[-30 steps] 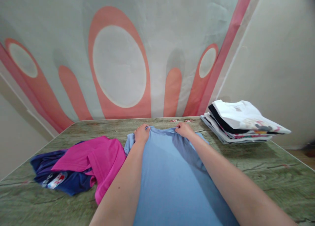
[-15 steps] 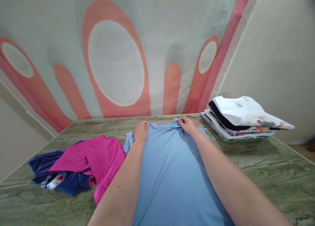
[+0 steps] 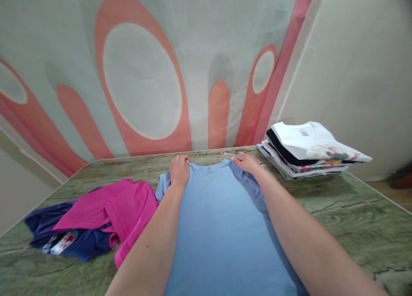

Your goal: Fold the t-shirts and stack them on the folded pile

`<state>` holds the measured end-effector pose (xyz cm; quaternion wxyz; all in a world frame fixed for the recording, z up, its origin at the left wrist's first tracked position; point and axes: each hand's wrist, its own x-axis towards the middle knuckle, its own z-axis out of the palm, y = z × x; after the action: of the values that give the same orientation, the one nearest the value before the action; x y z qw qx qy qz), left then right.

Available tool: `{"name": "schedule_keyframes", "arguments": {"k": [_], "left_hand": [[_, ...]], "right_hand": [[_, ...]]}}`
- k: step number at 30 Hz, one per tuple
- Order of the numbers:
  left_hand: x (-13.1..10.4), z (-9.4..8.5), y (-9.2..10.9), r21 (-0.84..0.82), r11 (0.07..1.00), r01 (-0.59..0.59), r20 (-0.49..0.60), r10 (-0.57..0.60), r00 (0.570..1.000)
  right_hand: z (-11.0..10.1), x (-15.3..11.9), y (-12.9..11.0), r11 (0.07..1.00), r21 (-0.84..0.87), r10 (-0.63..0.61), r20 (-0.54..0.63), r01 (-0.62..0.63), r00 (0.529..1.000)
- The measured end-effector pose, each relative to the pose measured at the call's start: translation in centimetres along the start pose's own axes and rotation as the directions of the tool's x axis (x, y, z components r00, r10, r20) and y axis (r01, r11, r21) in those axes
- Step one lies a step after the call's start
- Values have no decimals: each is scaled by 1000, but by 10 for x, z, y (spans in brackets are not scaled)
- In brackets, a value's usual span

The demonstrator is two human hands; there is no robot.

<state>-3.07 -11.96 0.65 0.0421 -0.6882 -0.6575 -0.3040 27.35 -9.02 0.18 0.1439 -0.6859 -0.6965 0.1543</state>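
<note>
A light blue T-shirt (image 3: 219,227) lies spread on the table in front of me, its neckline at the far end and its body running toward me. My left hand (image 3: 180,170) is closed on the shirt at the left shoulder, beside the collar. At the right shoulder, my right hand (image 3: 246,163) pinches the cloth with thumb and fingers. Both sleeves lie partly behind my hands and forearms. The shirt's lower end runs out of view at the bottom.
Left of the shirt, a pink garment (image 3: 128,205) lies crumpled over a dark blue garment (image 3: 86,243). A stack of folded shirts, topped by a white T-shirt (image 3: 309,139), stands at the back right. The wood-patterned table (image 3: 347,218) ends at a wall with an orange-patterned sheet (image 3: 141,81).
The blue shirt's front looks smoother and its neckline straighter, with both hands still at the shoulders. The whole view has shifted, so most things appear slightly farther left.
</note>
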Motion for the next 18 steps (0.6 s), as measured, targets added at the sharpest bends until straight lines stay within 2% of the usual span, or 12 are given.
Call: {"name": "schedule_keyframes", "arguments": {"k": [2,5,9,18], "left_hand": [[-2,-1,9,-16,997,-81,11,82,997],[-7,6,18,-69,983,-172,138,180,974],[-11,16,18,-51,979,-198,269,205,941],[-9,14,12,-4,985,-170,254,166,953]], "right_hand": [[-1,2,-2,1000,8,-15,2,15,1000],[-3,7,-5,1000,32,1,-18,-1,1000],[-6,7,-5,997,71,24,47,-27,999],[-13,-8,-5,960,267,-161,285,83,945]]}}
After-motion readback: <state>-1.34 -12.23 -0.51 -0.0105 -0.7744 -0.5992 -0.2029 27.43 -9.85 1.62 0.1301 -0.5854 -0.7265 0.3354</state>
